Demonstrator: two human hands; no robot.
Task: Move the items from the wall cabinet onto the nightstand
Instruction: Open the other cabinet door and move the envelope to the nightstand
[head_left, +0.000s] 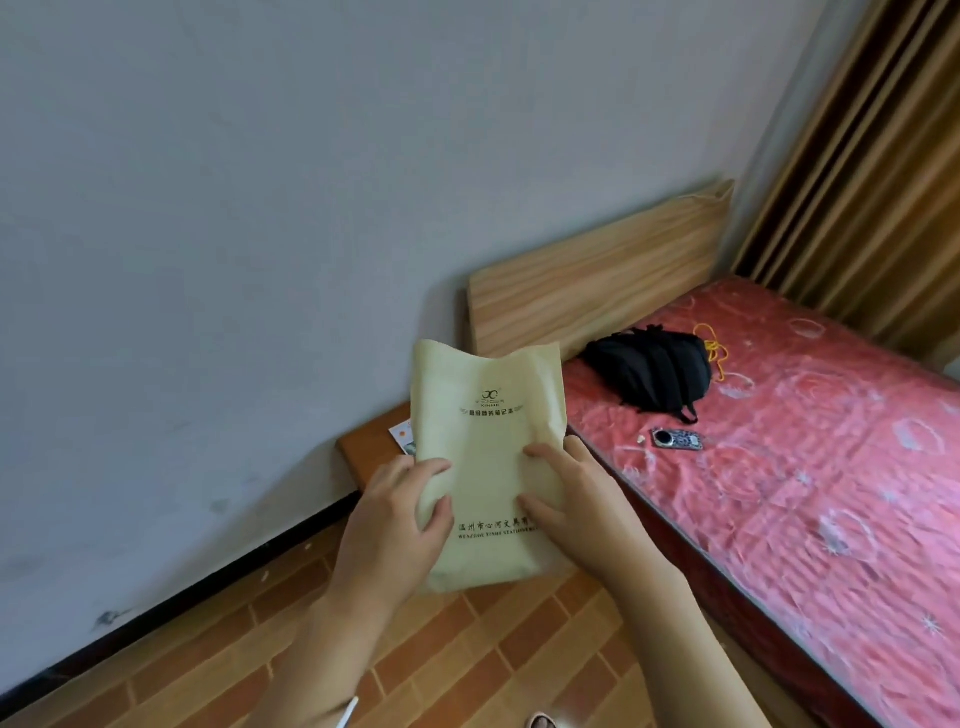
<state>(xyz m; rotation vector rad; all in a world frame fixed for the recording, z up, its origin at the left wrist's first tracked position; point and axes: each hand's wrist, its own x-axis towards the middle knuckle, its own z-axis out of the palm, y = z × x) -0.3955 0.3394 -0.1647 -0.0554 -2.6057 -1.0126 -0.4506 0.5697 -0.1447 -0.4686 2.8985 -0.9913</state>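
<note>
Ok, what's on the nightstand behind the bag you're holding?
Behind the beige bag, held by the left hand and right hand, the nightstand shows a small card at its edge. The rest is covered.

Bedroom corner with plain grey wall (260, 208).
A wooden headboard (597, 280) stood against it, beside brown curtains (872, 156); a red patterned mattress (805, 467) lay over brick-patterned floor (208, 649).

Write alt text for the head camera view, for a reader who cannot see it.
Both hands, left hand and right hand, hold a beige fabric bag with printed text upright above a wooden nightstand by the wall. To the right, a black backpack and a phone lie on a red mattress.
</note>
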